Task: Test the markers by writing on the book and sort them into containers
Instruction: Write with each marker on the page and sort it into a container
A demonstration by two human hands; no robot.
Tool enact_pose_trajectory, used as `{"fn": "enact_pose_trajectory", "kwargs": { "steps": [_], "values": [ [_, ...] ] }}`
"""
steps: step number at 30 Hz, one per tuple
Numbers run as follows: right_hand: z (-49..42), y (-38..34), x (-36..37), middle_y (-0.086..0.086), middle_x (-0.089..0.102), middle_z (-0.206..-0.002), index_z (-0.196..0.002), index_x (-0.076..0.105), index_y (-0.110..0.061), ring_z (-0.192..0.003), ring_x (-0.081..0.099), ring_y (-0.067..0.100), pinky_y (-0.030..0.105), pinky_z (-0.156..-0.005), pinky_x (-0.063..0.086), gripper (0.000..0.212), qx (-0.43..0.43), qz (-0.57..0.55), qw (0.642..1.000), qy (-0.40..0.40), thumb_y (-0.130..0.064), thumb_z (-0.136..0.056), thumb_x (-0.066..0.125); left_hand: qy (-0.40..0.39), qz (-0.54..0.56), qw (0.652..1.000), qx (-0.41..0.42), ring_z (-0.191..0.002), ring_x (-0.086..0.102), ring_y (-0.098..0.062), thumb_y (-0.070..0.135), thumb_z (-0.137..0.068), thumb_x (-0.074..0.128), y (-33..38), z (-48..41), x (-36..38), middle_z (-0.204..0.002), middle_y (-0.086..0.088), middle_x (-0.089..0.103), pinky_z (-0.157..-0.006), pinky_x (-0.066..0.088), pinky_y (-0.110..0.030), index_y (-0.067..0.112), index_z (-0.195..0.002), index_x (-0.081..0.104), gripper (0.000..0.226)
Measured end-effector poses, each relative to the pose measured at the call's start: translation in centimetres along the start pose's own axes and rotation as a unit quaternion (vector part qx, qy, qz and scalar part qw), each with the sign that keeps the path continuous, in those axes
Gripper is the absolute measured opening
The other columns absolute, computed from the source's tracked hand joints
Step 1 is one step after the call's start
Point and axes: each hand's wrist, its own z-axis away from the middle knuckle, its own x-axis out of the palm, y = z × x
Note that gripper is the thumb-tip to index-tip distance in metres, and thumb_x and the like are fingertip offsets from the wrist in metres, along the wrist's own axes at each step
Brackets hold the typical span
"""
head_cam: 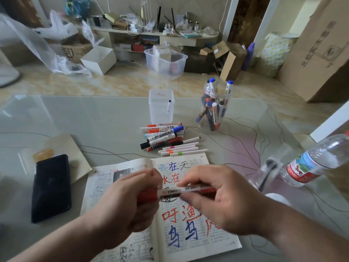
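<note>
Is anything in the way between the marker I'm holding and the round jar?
Only the loose marker pile lies flat on the table between the red marker and the jar; carried above it, nothing visible blocks the way.

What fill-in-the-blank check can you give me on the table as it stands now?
1. The left hand and right hand hold one marker with a ____ cap.
2. The square container holds just ____ marker.
3. The black phone lies to the ____ of the open book.

Missing words: red; one; left.
</note>
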Motion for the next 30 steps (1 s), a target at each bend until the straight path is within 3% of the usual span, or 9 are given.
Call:
{"fn": "enact_pose_trajectory", "kwargs": {
  "steps": [4, 7, 11, 13, 16, 19, 23, 27, 30],
  "values": [
    [-0.2, -0.2, 1.0, -0.007, 0.06, -0.073, -0.099, 0.071, -0.017, -0.067, 0.054, 0.01, 0.027, -0.061, 0.046, 0.011, -0.095, 0.141, 0.985, 0.009, -0.027, -0.099, 0.065, 0.064, -0.007, 0.998, 0.02, -0.044, 0.013, -0.007, 0.019, -0.102, 0.048, -0.6, -0.5, 0.5, -0.05, -0.004, 0.025, -0.048, 0.008, -0.018, 0.006, -0.08, 0.055, 0.026],
    [-0.3, -0.9, 1.3, -0.007, 0.063, -0.069, -0.092, 0.072, -0.019, -0.062, 0.055, 0.007, 0.023, -0.058, 0.044, 0.012, 0.004, 0.028, 1.0, 0.013, -0.028, -0.097, 0.068, 0.084, -0.047, 0.993, 0.072, -0.042, 0.015, -0.008, 0.014, -0.104, 0.043, -0.6, -0.7, 0.5, -0.051, -0.004, 0.028, -0.047, 0.013, -0.019, 0.007, -0.081, 0.059, 0.029],
    [-1.1, -1.5, 1.0, -0.015, 0.057, -0.056, -0.078, 0.07, -0.022, -0.052, 0.05, -0.002, 0.013, -0.055, 0.039, 0.019, 0.156, -0.11, 0.982, -0.018, -0.025, -0.097, 0.068, 0.099, -0.145, 0.975, 0.138, -0.042, 0.019, -0.013, 0.014, -0.106, 0.04, -0.7, -0.4, 0.5, -0.052, -0.002, 0.029, -0.042, 0.021, -0.02, 0.018, -0.077, 0.062, 0.036],
    [-1.4, -1.6, 0.9, -0.014, 0.053, -0.049, -0.079, 0.068, -0.02, -0.041, 0.045, -0.001, 0.011, -0.046, 0.034, 0.019, 0.188, -0.154, 0.969, -0.037, -0.023, -0.098, 0.067, 0.104, -0.181, 0.966, 0.152, -0.042, 0.022, -0.013, 0.011, -0.106, 0.039, -0.6, -0.2, 0.4, -0.053, -0.002, 0.03, -0.041, 0.022, -0.02, 0.022, -0.077, 0.063, 0.039],
    [-1.9, -1.8, 0.8, -0.01, 0.049, -0.053, -0.09, 0.067, -0.017, -0.042, 0.038, 0.005, 0.021, -0.044, 0.032, 0.01, 0.203, -0.196, 0.958, -0.047, -0.024, -0.096, 0.069, 0.121, -0.198, 0.961, 0.152, -0.042, 0.024, -0.011, 0.007, -0.105, 0.04, 0.0, -0.3, 0.4, -0.053, 0.0, 0.033, -0.039, 0.023, -0.019, 0.022, -0.076, 0.064, 0.04],
    [-2.5, -1.9, 0.3, 0.007, 0.055, -0.06, -0.1, 0.061, -0.009, -0.044, 0.036, 0.013, 0.024, -0.041, 0.03, 0.018, 0.205, -0.301, 0.931, -0.037, -0.016, -0.086, 0.07, 0.153, -0.16, 0.966, 0.131, -0.041, 0.024, -0.013, 0.014, -0.103, 0.05, 0.5, -0.5, 0.4, -0.052, -0.002, 0.035, -0.039, 0.02, -0.019, 0.013, -0.079, 0.063, 0.028],
    [-2.9, -1.8, -0.6, 0.02, 0.062, -0.07, -0.094, 0.065, -0.005, -0.048, 0.038, 0.017, 0.025, -0.042, 0.035, 0.014, 0.166, -0.388, 0.905, 0.052, -0.008, -0.081, 0.067, 0.189, -0.149, 0.963, 0.125, -0.047, 0.029, -0.018, 0.027, -0.101, 0.054, 0.9, -1.0, -0.2, -0.051, -0.005, 0.039, -0.043, 0.025, -0.026, 0.003, -0.085, 0.059, 0.03],
    [-4.0, -0.5, -3.8, 0.015, 0.07, -0.073, -0.086, 0.074, -0.017, -0.046, 0.048, 0.019, 0.028, -0.045, 0.041, 0.008, 0.107, -0.255, 0.928, 0.25, -0.01, -0.088, 0.071, 0.212, -0.133, 0.961, 0.113, -0.043, 0.034, -0.018, 0.027, -0.101, 0.054, 1.3, -1.8, -0.6, -0.053, -0.006, 0.045, -0.038, 0.028, -0.022, -0.003, -0.092, 0.059, 0.032],
    [-6.2, 0.6, -8.3, 0.009, 0.073, -0.071, -0.087, 0.071, -0.016, -0.043, 0.051, 0.017, 0.031, -0.048, 0.045, 0.013, 0.084, -0.125, 0.9, 0.409, -0.007, -0.095, 0.066, 0.197, -0.154, 0.963, 0.096, -0.039, 0.036, -0.018, 0.019, -0.099, 0.058, 1.3, -2.2, -0.5, -0.05, -0.008, 0.047, -0.034, 0.028, -0.02, -0.005, -0.089, 0.058, 0.026]
  ]
}}
